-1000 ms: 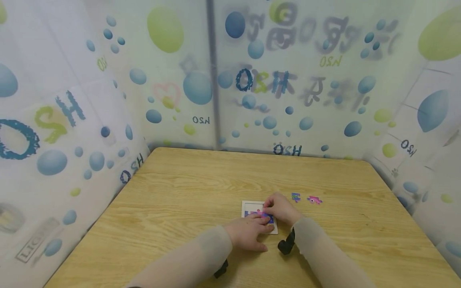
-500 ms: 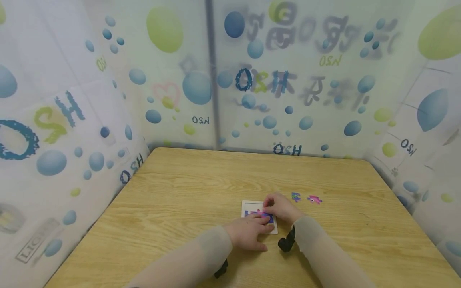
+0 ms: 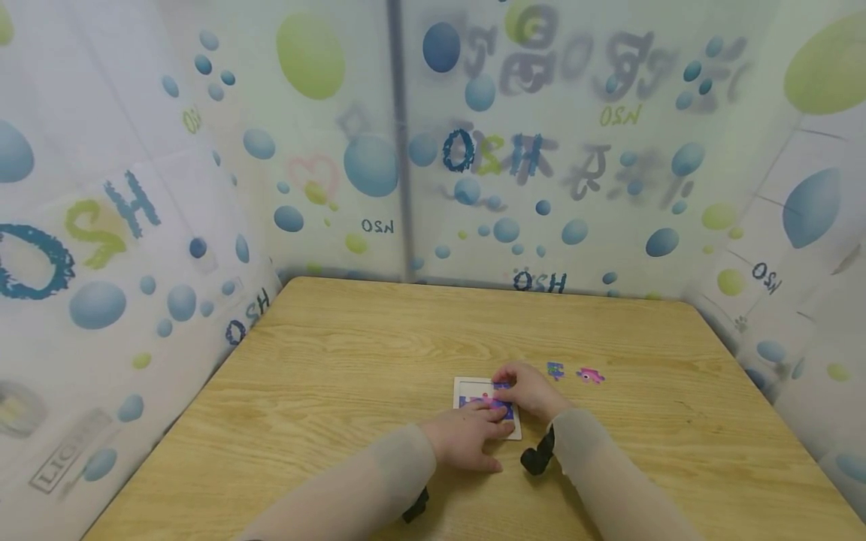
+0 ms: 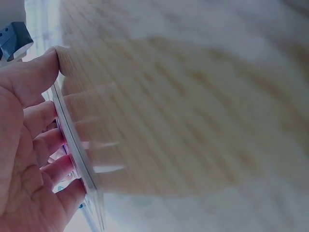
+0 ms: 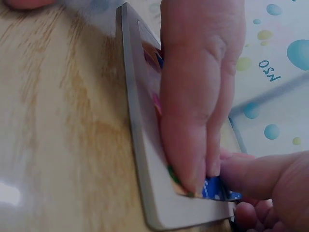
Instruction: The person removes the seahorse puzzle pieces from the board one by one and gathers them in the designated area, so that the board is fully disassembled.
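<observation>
Fingers spread, my left hand (image 3: 470, 436) lies over the near part of a small white puzzle tray (image 3: 516, 432), on the pink and purple pieces in it. In the left wrist view its fingertips (image 4: 72, 191) rest along the tray's edge. At the tray's far right corner, my right hand (image 3: 531, 392) pinches a blue puzzle piece (image 5: 212, 187) between thumb and finger. The right wrist view has this piece down at the corner, against the white rim (image 5: 181, 215). Fingers hide much of the picture.
Two loose pieces lie on the wooden table (image 3: 338, 361) beyond the right hand: a blue-green one (image 3: 555, 370) and a pink one with an eye (image 3: 591, 375). Patterned curtains (image 3: 325, 165) surround the table's back and sides.
The right fingers have shifted slightly at the tray's far right corner, and more of a blue piece shows under them. My left hand stays in place.
</observation>
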A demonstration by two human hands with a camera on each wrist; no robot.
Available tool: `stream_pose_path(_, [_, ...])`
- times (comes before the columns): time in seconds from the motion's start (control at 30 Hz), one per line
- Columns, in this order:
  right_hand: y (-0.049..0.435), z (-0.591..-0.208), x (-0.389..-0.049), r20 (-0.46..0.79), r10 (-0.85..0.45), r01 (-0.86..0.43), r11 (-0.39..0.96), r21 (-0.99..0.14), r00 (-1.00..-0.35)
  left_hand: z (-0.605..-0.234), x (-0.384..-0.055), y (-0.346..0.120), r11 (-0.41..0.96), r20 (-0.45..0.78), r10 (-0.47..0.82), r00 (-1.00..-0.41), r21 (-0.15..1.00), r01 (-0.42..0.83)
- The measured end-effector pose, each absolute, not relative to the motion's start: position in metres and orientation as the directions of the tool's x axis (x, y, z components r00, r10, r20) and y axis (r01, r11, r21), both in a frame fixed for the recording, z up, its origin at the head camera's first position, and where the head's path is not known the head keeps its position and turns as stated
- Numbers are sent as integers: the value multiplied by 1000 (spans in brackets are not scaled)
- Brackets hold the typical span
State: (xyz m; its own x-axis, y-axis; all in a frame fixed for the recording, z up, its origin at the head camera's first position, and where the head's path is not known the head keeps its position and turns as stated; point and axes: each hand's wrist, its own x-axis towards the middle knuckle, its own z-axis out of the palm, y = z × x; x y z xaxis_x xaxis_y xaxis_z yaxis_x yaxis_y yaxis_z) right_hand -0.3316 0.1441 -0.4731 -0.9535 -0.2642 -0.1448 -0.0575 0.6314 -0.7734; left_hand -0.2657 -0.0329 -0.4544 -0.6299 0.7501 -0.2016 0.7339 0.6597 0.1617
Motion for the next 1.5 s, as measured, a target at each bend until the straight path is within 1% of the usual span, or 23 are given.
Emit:
stream_pose_path(0.2, [145,-476,-331,-141,-245,-36,602,-798,-959,-455,-266,-32,663,-208,747,-632,162,731])
stream_pose_path(0.47, [147,-479,-332,-151,-212,-7,601,-799,-966,-453,-265,-32,670,-220,740,-635,166,723])
stream_pose_path(0.73, [152,-481,-335,-131,-242,-41,596,-802,-961,-451,-265,-33,676,-232,735,-637,189,712])
stream_pose_path(0.9, [153,-480,-335,-142,-243,-19,561,-828,-960,-451,-264,-33,676,-231,736,-637,189,713])
stream_pose_path(1.0, [153,-479,-334,-164,-226,16,542,-840,-960,-452,-264,-33,675,-230,736,-636,192,712])
stream_pose_path(1.33, [153,-477,-334,-206,-206,70,521,-851,-957,-451,-265,-33,681,-235,732,-640,201,704])
stream_pose_path(1.5, [152,-476,-333,-212,-193,86,512,-855,-958,-452,-265,-33,676,-226,736,-639,181,714])
